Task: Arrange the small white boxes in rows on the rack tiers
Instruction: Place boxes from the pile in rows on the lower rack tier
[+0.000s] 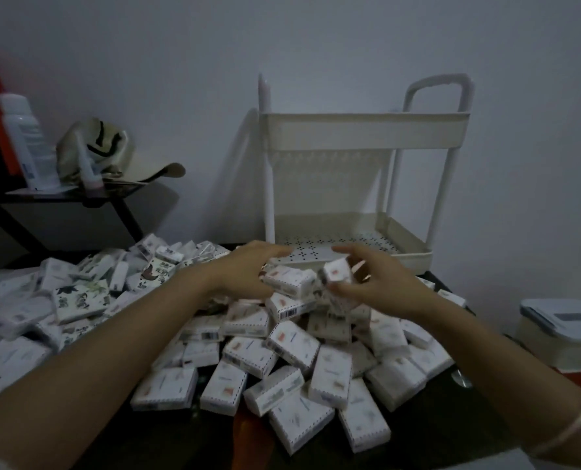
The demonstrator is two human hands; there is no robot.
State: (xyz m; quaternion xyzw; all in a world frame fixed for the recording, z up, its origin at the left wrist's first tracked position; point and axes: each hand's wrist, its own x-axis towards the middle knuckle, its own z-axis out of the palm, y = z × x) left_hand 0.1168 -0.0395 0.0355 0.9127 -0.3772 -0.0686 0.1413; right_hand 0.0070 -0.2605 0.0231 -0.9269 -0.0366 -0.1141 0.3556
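A heap of several small white boxes [292,347] covers the dark table in front of me. Behind it stands a cream two-tier rack [363,130] with a perforated lower tier [414,256]; no boxes show on either tier. My left hand [248,269] reaches over the heap, fingers curved around one white box [290,281] at the top of the pile. My right hand [373,283] grips another small white box [336,271] between thumb and fingers, just in front of the lower tier.
A dark side shelf at the left carries a white bottle [27,140] and a cloth bag [95,147]. A lidded container [560,330] sits at the right edge. Patterned packets [78,300] lie among the boxes on the left.
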